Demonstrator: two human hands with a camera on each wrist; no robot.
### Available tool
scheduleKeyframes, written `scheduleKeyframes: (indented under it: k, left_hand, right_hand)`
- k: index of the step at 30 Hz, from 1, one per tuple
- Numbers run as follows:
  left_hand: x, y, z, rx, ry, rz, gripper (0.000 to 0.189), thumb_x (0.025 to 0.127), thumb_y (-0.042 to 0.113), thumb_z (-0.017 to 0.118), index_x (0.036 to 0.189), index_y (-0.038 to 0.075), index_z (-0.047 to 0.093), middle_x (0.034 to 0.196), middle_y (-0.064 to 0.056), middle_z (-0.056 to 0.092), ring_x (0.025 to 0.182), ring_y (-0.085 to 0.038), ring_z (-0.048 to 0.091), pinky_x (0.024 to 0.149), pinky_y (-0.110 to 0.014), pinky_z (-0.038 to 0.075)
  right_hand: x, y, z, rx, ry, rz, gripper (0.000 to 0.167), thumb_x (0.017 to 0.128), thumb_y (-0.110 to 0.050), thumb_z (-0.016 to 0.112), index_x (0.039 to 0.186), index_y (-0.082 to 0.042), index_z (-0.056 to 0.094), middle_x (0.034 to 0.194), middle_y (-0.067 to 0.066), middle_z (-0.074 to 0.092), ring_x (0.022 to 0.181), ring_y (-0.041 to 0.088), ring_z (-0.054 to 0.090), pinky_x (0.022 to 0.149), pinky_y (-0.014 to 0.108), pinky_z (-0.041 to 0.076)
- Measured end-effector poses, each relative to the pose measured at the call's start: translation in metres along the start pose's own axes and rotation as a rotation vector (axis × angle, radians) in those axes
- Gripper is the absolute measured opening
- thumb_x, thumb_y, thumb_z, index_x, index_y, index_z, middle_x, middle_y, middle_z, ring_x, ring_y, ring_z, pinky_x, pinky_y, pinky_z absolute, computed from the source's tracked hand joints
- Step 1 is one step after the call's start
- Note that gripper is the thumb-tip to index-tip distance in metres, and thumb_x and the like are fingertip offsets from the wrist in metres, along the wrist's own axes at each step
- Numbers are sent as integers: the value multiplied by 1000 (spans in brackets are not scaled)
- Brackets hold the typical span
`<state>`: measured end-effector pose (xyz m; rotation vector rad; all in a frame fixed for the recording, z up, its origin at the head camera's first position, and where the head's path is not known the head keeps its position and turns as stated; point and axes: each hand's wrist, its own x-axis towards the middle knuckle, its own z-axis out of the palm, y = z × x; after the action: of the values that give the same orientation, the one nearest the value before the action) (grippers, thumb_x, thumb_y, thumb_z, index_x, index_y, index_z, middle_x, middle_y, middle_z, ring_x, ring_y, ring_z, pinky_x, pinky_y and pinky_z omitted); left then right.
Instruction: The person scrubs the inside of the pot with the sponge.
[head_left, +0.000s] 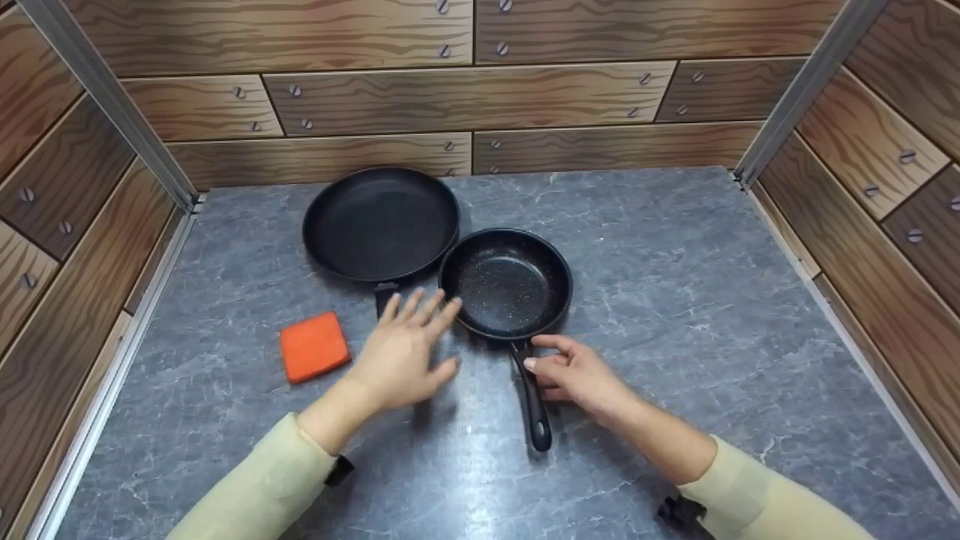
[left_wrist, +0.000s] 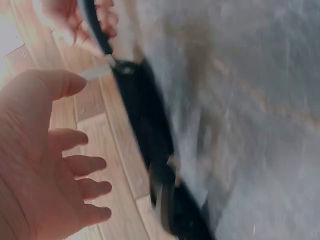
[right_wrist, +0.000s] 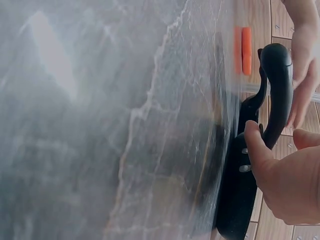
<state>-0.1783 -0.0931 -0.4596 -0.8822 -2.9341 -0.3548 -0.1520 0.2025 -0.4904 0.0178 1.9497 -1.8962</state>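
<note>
A small black speckled frying pan lies on the table, its handle pointing toward me. My right hand is at the handle's right side, thumb tip and fingertips right by it near the pan. In the right wrist view, narrow gaps show between the handle and the fingers either side. My left hand spreads its fingers over the handle of a larger black frying pan, hiding most of that handle. Nothing is in the left palm in the left wrist view.
An orange square pad lies left of the left hand. The two pans sit side by side on the grey marbled table, rims close together. Wood-patterned panels wall in the back and both sides.
</note>
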Motion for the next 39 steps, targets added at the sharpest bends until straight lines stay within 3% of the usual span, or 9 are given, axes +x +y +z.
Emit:
scheduleKeyframes:
  k: [10, 16, 25, 32, 39]
  left_hand:
    - [-25, -58, -31, -150, 256, -87, 76, 99, 40, 68, 163, 7, 43, 161, -16, 48, 150, -40, 43, 126, -60, 19]
    - [-44, -100, -32, -225, 314, -180, 75, 97, 31, 74, 161, 5, 45, 160, -18, 48, 149, -41, 44, 124, -63, 22]
    - [-67, -143, -24, -268, 180, -280, 75, 102, 38, 71, 162, 4, 42, 161, -26, 44, 148, -50, 41, 122, -66, 24]
    - [-81, -164, -15, -311, 57, -293, 82, 99, 39, 75, 163, 3, 39, 162, -30, 39, 148, -52, 38, 119, -66, 30]
    - [-91, -178, -6, -359, -50, -308, 89, 93, 41, 81, 162, 1, 40, 164, -31, 34, 147, -54, 38, 119, -67, 28]
  right_hand:
    - [4, 5, 3, 17, 2, 25, 68, 100, -10, 69, 155, 11, 36, 117, 26, 73, 98, 29, 76, 87, 44, 62]
    - [4, 5, 4, 44, -30, 20, 74, 100, -9, 69, 158, 13, 29, 116, 27, 73, 95, 29, 78, 84, 42, 63]
    - [5, 8, 5, 110, -64, 60, 87, 97, -5, 71, 164, 9, 18, 110, 21, 75, 89, 22, 77, 83, 42, 63]
    - [5, 10, 4, 132, -75, 109, 89, 99, -5, 68, 167, 4, 13, 117, 22, 74, 91, 23, 78, 81, 42, 64]
    - [5, 10, 4, 140, -98, 142, 90, 102, -8, 67, 169, -2, 7, 110, 17, 77, 91, 26, 78, 81, 44, 64]
